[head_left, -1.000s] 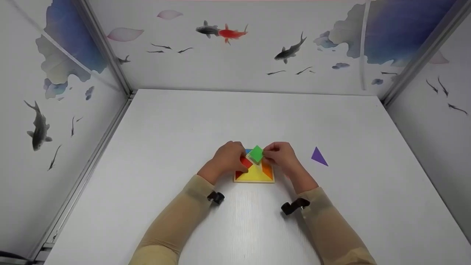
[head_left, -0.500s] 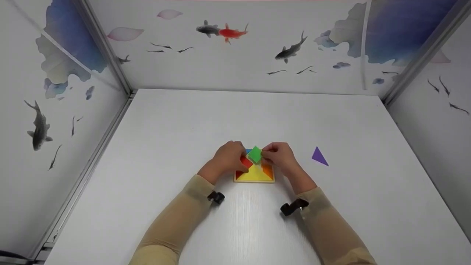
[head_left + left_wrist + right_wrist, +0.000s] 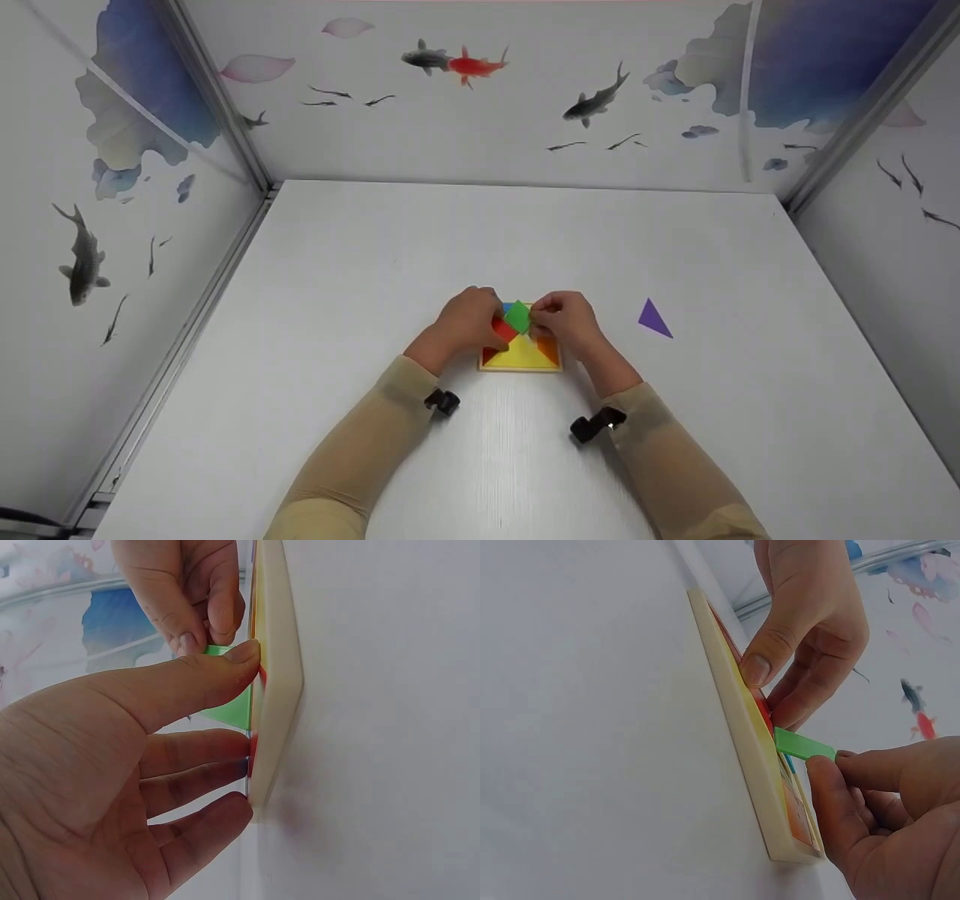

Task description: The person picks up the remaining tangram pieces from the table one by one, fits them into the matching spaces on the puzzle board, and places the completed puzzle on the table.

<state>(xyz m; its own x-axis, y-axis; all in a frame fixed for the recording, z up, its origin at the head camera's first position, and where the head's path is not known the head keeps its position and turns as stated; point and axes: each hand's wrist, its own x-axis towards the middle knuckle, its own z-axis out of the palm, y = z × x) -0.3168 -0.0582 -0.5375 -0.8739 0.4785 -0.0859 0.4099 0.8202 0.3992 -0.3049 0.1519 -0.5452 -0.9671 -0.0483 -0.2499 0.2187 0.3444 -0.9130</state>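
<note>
My right hand point(image 3: 566, 321) pinches a flat green square point(image 3: 517, 318) between thumb and fingertips. In the right wrist view the green square point(image 3: 804, 745) is tilted, its far end at the red piece point(image 3: 762, 702) and its near end raised. Beneath is a shallow wooden tangram tray point(image 3: 519, 369) with yellow point(image 3: 517, 358), orange point(image 3: 549, 348), red and blue flat pieces. My left hand point(image 3: 469, 321) rests over the tray's left side, thumb and fingertips touching the pieces, as the left wrist view point(image 3: 180, 697) also shows. It hides part of the red piece.
A purple triangle point(image 3: 655, 319) lies on the white table point(image 3: 420, 232), right of the tray. White walls point(image 3: 517, 150) printed with fish and blue shapes stand behind the table and at both sides. A black wrist camera point(image 3: 596, 425) is strapped on each sleeve.
The right hand has brought the green square slightly left and down toward the red piece. The left hand has kept its place on the tray.
</note>
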